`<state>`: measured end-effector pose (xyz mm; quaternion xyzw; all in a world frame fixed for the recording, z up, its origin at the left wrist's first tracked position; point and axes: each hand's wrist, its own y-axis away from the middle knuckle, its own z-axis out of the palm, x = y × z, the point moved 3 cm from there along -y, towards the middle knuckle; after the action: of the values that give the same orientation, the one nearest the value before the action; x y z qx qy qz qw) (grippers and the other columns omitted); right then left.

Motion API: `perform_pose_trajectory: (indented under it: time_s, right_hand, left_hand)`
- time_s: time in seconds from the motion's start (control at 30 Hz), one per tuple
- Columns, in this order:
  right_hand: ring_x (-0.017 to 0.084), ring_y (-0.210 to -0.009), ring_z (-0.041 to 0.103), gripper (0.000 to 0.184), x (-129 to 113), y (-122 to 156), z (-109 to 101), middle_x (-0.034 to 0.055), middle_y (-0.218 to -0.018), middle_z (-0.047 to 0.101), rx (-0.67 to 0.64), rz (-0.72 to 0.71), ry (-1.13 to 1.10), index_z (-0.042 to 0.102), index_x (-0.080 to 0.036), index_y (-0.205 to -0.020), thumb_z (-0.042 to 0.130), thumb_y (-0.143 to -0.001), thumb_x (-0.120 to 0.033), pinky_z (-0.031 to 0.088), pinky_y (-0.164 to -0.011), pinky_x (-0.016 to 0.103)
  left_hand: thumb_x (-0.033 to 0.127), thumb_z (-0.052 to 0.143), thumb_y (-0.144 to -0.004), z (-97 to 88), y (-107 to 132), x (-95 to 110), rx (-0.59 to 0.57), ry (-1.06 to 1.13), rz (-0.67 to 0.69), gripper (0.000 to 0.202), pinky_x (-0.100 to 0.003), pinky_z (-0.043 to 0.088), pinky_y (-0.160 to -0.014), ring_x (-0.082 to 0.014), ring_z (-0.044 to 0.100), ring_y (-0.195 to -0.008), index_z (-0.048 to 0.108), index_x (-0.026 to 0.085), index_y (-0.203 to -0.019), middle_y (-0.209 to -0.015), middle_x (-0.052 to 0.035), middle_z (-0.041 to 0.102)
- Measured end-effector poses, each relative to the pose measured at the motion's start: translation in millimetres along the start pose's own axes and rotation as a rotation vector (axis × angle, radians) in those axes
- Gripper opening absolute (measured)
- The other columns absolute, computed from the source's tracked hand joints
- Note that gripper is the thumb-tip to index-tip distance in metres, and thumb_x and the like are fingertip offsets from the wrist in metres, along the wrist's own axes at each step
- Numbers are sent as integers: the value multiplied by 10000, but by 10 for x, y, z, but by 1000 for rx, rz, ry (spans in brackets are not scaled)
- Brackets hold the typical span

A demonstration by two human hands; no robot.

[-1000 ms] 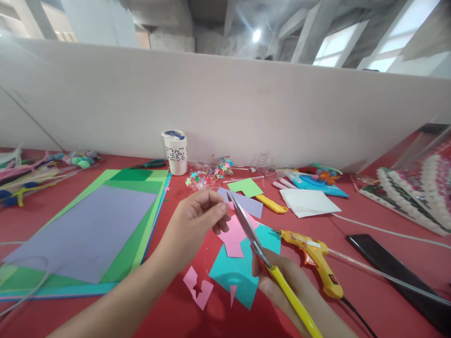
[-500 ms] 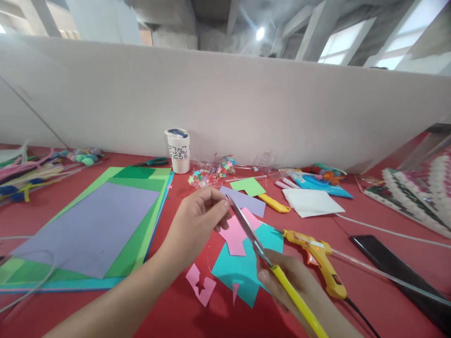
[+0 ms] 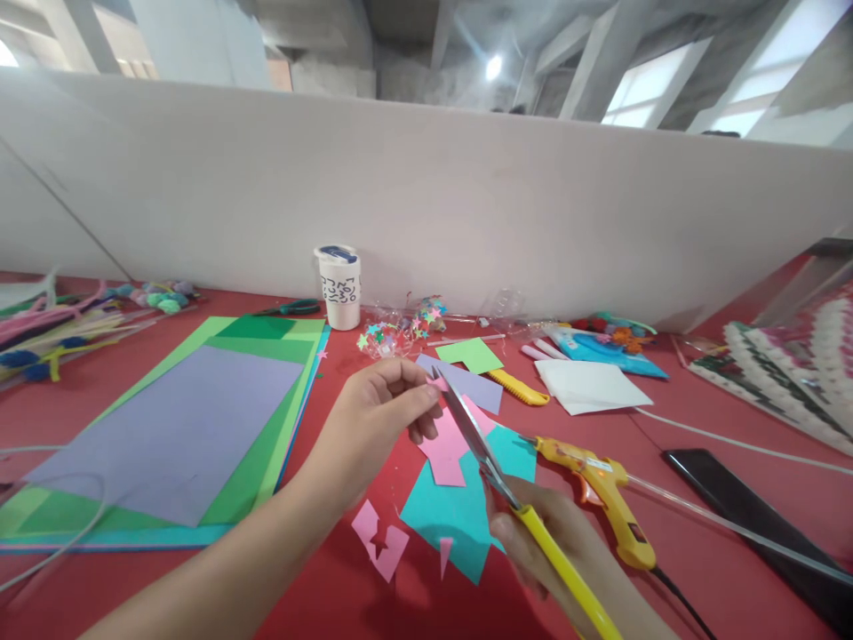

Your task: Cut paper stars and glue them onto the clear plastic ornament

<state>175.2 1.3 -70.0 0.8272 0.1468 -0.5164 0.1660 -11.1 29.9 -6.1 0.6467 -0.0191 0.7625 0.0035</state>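
Left hand (image 3: 377, 418) pinches a tiny pink scrap (image 3: 438, 384); right hand (image 3: 577, 533), fisted round yellow scissors (image 3: 476, 440), lies at its 5 o'clock, blades pointing 11 o'clock onto the scrap.

Left hand (image 3: 373, 418) pinches pink scrap (image 3: 437, 383); right hand (image 3: 546, 542) grips scissors (image 3: 497, 476).
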Motion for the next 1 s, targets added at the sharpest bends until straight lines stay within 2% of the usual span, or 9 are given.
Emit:
perform_pose_trajectory:
  time_s: [0.17,0.27,0.37,0.5,0.7,0.87,1.0]
  right_hand:
    - [105,-384,338,485,-4,22,-1,-64,-429,406,17,-43,1,410,-234,-708,414,-841,-701,251,-402,245]
    - [99,-378,330,508,3,17,4,-66,-423,402,10,-24,-1,402,-233,-688,405,-834,-720,233,-398,244]
    - [97,-373,339,520,-9,15,10,-68,-423,399,-10,-22,-4,397,-233,-678,398,-824,-732,225,-399,246]
    - [112,-411,378,480,-64,37,28,-64,-465,410,0,-67,-36,423,-232,-733,380,-839,-699,276,-423,248]
    - [99,-456,368,406,-93,32,58,-55,-551,380,-54,-20,-31,419,-219,-695,464,-809,-607,264,-447,251]
    - [114,-491,327,500,-131,30,12,-54,-562,342,-57,-78,-18,408,-224,-697,394,-809,-711,247,-467,264]
    - [125,-505,342,545,-168,71,13,-52,-551,368,-3,-76,5,394,-232,-710,363,-805,-767,266,-483,269]
  left_hand:
    - [215,612,-792,17,-3,-26,-54,95,-33,124,-192,417,-517,-72,552,-519,586,166,-681,-589,27,625]
    - [216,612,-801,17,0,-28,-48,121,-17,122,-189,419,-523,-73,557,-523,585,167,-692,-584,29,622]
    - [194,607,-793,12,12,-10,-13,95,23,106,-192,425,-527,-75,556,-521,586,168,-692,-573,33,615]
    - [190,598,-791,19,28,10,26,27,70,102,-196,438,-536,-78,552,-515,590,169,-692,-543,38,602]
    - [172,580,-784,24,25,17,14,-2,85,95,-195,438,-533,-76,550,-519,590,172,-689,-553,40,598]
    - [176,584,-780,13,28,52,7,-71,89,104,-203,446,-541,-82,548,-523,593,176,-676,-549,39,587]
    - [186,587,-780,7,41,61,43,-118,106,119,-200,445,-529,-81,540,-513,590,179,-661,-540,44,574]
